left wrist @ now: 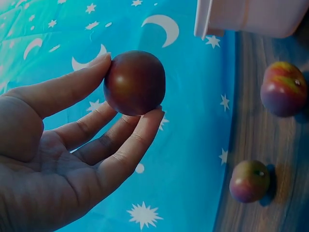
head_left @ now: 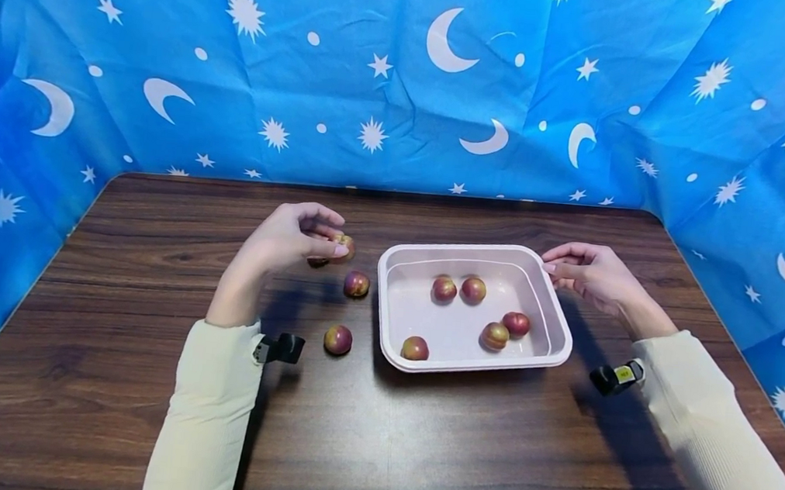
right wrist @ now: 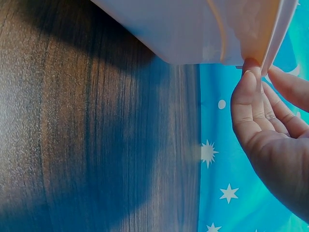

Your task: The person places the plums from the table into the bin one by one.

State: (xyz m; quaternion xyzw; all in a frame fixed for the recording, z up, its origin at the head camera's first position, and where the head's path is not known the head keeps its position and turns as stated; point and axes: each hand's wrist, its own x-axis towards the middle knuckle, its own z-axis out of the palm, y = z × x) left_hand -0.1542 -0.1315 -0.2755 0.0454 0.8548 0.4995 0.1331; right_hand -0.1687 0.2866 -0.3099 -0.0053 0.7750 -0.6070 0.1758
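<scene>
My left hand (head_left: pixel 288 234) pinches a reddish plum (left wrist: pixel 135 83) between thumb and fingertips, raised above the table left of a white plastic tray (head_left: pixel 386 314). In the head view the fingers partly cover that plum. Another plum (head_left: pixel 318 262) lies below the hand, mostly hidden by it. Two more sit on the table between hand and tray: one plum (head_left: pixel 356 284) close to the tray's left wall, one plum (head_left: pixel 338 340) nearer the front. At the tray's right rim, my right hand (head_left: pixel 593 274) grips the edge with curled fingers (right wrist: pixel 244 89).
Several plums lie inside the tray: a pair at the back, with one plum (head_left: pixel 473 289) there, two touching at the right, and a single plum (head_left: pixel 415 348) in the front left corner. Behind the dark wooden table (head_left: pixel 108 376) hangs a blue cloth (head_left: pixel 351 78) with moons and stars.
</scene>
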